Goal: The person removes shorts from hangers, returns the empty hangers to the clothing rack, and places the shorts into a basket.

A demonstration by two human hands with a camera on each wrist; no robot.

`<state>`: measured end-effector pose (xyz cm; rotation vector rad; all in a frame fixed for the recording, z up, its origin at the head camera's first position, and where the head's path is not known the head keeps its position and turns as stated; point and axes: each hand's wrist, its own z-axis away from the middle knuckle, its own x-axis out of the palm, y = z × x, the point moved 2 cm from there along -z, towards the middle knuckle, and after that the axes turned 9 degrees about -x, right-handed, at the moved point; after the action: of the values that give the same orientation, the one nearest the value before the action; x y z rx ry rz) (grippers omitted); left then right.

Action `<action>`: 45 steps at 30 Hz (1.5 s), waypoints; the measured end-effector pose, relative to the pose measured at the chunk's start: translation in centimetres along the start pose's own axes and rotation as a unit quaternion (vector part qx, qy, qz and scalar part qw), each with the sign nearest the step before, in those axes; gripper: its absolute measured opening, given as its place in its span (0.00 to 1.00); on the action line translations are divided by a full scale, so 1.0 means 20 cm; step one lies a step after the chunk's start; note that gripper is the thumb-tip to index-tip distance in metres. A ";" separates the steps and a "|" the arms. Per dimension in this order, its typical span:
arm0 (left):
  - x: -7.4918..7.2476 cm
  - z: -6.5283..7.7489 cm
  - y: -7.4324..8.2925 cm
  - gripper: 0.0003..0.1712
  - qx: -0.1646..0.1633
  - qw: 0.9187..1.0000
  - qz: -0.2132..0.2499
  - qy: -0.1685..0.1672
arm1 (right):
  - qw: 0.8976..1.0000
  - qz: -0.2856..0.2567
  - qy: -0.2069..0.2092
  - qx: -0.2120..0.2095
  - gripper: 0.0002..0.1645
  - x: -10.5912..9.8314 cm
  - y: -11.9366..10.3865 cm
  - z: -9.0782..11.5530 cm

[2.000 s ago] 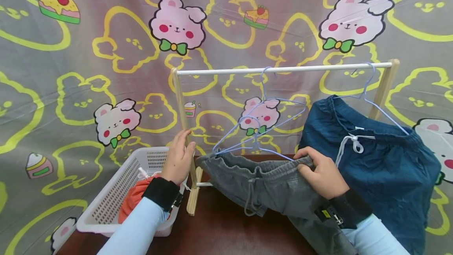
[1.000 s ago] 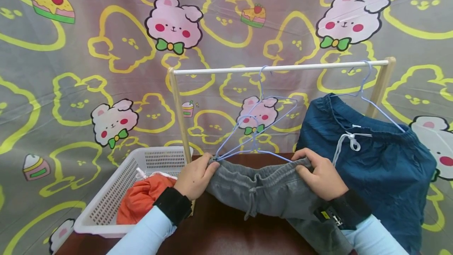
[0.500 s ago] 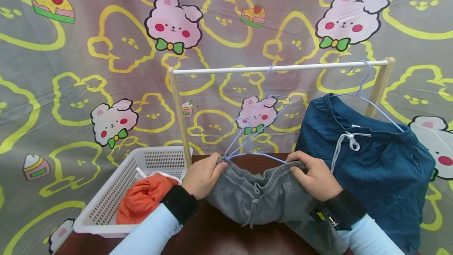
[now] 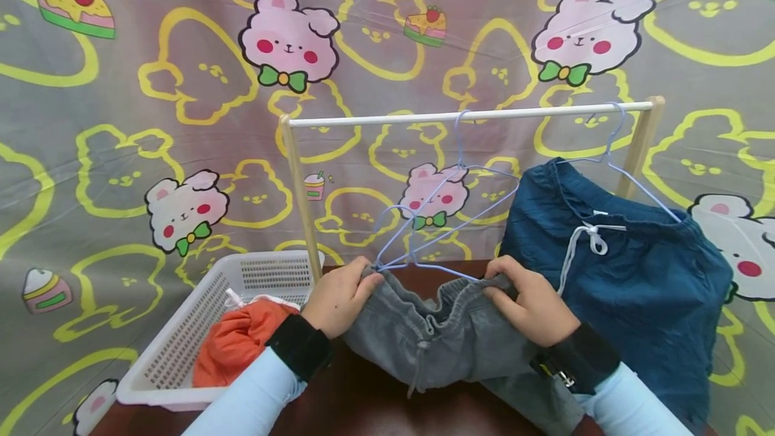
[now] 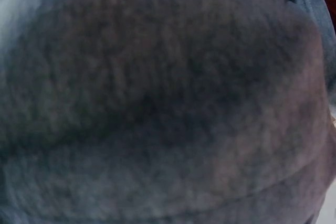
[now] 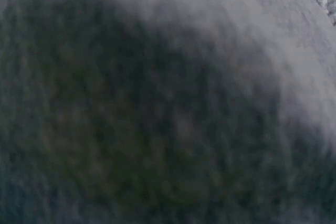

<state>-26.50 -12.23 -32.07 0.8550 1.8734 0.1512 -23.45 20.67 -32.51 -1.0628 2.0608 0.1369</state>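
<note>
Grey drawstring pants [image 4: 430, 355] are stretched between my two hands in the head view. My left hand [image 4: 339, 298] pinches the left end of the waistband, with the thumb on the near side. At the other end my right hand [image 4: 533, 301] pinches the waistband too. A lilac wire hanger [image 4: 445, 268] lies along the waistband opening, its hook tilted up to the left; its ends meet the cloth at my fingers. Behind it, a second lilac hanger [image 4: 461, 147] hangs on the rod without clothing. Blurred grey cloth [image 5: 157, 171] fills both wrist views, hiding my fingers there.
A white rod [image 4: 375, 120] on a wooden rack spans the back. Blue shorts [image 4: 636, 295] hang on a hanger at the right. At the left, a white basket [image 4: 160, 395] holds an orange garment [image 4: 242, 342]. A patterned curtain [image 4: 363, 39] stands behind.
My left hand came from beside the rack post and took hold of the waistband. Both hands then drew slightly closer, and the waistband sagged open. The lower hanger's hook tipped left.
</note>
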 end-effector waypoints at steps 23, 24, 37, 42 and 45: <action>-0.09 0.01 -0.10 0.12 -0.021 0.996 0.064 0.060 | 0.992 -0.085 0.028 0.092 0.22 -0.07 0.12 0.08; -0.09 0.01 -0.10 0.12 -0.021 0.996 0.066 0.062 | 0.990 -0.094 0.026 0.098 0.23 -0.06 0.12 0.08; -0.08 0.01 -0.09 0.14 -0.035 0.994 0.077 0.067 | 0.970 -0.187 0.007 0.157 0.27 0.00 0.13 0.11; -0.08 0.00 -0.06 0.14 -0.020 0.994 0.081 0.065 | 0.968 -0.207 0.004 0.143 0.26 0.02 0.12 0.10; -0.07 0.00 -0.06 0.13 -0.017 0.995 0.085 0.059 | 0.967 -0.207 0.005 0.148 0.26 0.01 0.12 0.10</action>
<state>-26.72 -13.99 -31.51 1.0005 1.9003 0.3432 -24.06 22.86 -34.61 -1.2718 1.7524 -0.3761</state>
